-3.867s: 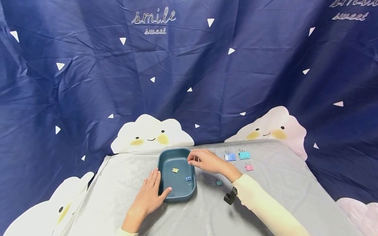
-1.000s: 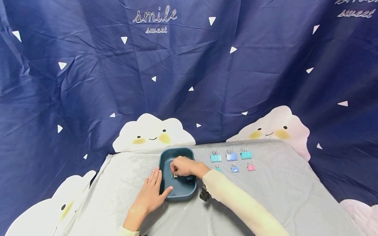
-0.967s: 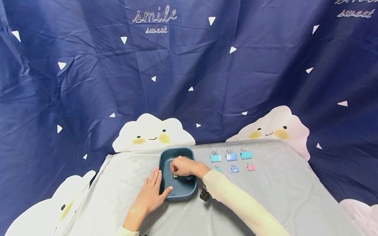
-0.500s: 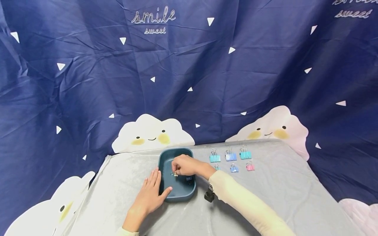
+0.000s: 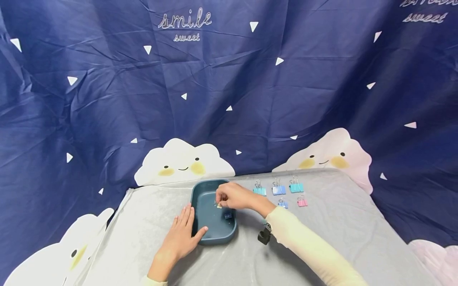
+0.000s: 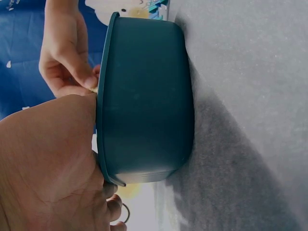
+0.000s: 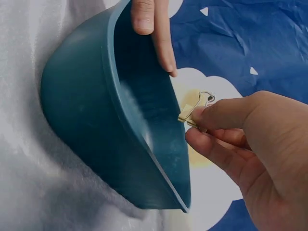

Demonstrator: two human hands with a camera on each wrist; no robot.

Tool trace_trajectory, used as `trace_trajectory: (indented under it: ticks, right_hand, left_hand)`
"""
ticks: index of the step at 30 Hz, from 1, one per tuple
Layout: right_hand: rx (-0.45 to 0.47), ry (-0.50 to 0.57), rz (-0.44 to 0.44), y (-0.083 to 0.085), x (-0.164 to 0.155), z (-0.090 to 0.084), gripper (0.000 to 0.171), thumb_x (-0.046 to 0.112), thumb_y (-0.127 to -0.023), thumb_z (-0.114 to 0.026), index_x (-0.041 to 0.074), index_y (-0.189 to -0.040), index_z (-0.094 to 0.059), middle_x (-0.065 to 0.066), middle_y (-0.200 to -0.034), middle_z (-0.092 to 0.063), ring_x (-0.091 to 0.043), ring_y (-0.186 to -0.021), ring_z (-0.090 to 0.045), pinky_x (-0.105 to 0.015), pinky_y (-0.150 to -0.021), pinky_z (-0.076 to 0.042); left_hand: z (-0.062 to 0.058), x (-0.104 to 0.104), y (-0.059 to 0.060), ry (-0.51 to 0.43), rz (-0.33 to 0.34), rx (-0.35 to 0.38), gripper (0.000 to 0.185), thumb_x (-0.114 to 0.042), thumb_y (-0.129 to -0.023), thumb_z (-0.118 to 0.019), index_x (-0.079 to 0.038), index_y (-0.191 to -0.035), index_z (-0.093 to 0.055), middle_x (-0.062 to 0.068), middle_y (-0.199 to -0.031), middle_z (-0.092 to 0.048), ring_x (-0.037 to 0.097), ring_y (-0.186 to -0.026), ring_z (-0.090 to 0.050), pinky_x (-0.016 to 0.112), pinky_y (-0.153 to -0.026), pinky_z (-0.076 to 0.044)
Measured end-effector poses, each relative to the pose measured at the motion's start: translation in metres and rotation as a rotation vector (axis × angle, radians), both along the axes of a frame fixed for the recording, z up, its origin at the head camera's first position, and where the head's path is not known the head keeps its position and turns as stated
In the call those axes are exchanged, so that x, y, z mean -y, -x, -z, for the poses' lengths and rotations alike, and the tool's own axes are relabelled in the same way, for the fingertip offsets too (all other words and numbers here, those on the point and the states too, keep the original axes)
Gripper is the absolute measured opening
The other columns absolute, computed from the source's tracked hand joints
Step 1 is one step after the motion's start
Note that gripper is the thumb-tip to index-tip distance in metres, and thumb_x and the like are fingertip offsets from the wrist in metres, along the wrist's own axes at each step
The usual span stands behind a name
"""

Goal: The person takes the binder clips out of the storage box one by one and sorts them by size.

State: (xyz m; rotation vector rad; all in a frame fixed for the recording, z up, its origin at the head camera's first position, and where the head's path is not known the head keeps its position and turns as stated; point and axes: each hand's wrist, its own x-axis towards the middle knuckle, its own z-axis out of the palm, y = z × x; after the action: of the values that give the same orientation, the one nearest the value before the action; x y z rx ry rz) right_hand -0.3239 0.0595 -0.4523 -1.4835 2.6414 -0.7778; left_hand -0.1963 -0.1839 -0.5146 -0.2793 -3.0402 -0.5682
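Note:
In the head view my right hand [image 5: 236,196] is above the dark teal container [image 5: 219,240], near its right rim. Thumb and fingertips pinch a small yellow binder clip [image 7: 189,114], its wire handle sticking up in the right wrist view. A small blue binder clip [image 5: 228,216] lies inside on the container floor. My left hand [image 5: 180,238] rests on the container's left rim, fingers stretched out and thumb over the near corner. Seen from the left wrist, the palm [image 6: 53,159] lies against the rim.
Right of the container, larger binder clips stand in a row on grey cloth: teal [image 5: 259,191], blue [image 5: 279,190], teal [image 5: 296,187]. Nearer are a small blue clip [image 5: 283,204] and a pink clip [image 5: 302,202]. A small teal clip [image 5: 264,221] is partly hidden by the right wrist.
The yellow clip lay on the container floor in the earliest frame. My right hand has since pinched it and moved up and right with it. My left hand stays on the rim.

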Motion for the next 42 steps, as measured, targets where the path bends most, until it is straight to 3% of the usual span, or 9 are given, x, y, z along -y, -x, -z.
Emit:
trace_trajectory:
  ticks: [15,26,35,42]
  right_hand:
    - [-0.022,0.083,0.064,-0.008,-0.041,-0.005,0.013,0.006,-0.092,-0.08,0.018,-0.088,-0.074,0.009,-0.09,-0.069,0.004,-0.078,-0.06,-0.019,-0.075,-0.055]
    - [-0.08,0.108,0.129,-0.017,-0.074,-0.004,0.013,0.008,-0.09,-0.081,0.018,-0.088,-0.075,0.009,-0.087,-0.071,-0.004,-0.078,-0.065,-0.024,-0.077,-0.056]
    - [0.021,0.161,0.19,-0.024,-0.108,0.002,0.011,0.004,-0.091,-0.077,0.015,-0.091,-0.075,0.008,-0.088,-0.071,-0.001,-0.08,-0.064,-0.025,-0.075,-0.059]
    - [0.019,0.176,0.23,-0.031,-0.13,0.013,0.019,0.001,-0.091,-0.076,0.019,-0.088,-0.074,0.01,-0.089,-0.068,0.0,-0.08,-0.063,-0.025,-0.075,-0.059]
  left_hand:
    - [0.001,-0.001,-0.001,-0.009,-0.005,-0.015,0.09,-0.057,-0.106,-0.056,0.006,-0.165,-0.029,0.023,-0.176,-0.021,0.041,-0.165,-0.02,0.064,-0.132,-0.022]
    - [0.001,-0.001,-0.001,-0.007,0.001,-0.009,0.089,-0.056,-0.107,-0.056,0.006,-0.165,-0.029,0.023,-0.177,-0.021,0.042,-0.165,-0.02,0.065,-0.132,-0.021]
    - [0.001,0.0,-0.001,-0.018,0.004,-0.003,0.09,-0.056,-0.107,-0.056,0.006,-0.166,-0.028,0.022,-0.177,-0.019,0.041,-0.165,-0.018,0.065,-0.132,-0.02]
    - [0.001,0.0,-0.001,-0.016,-0.001,-0.001,0.09,-0.056,-0.107,-0.056,0.005,-0.166,-0.027,0.022,-0.177,-0.018,0.041,-0.166,-0.017,0.065,-0.132,-0.02]
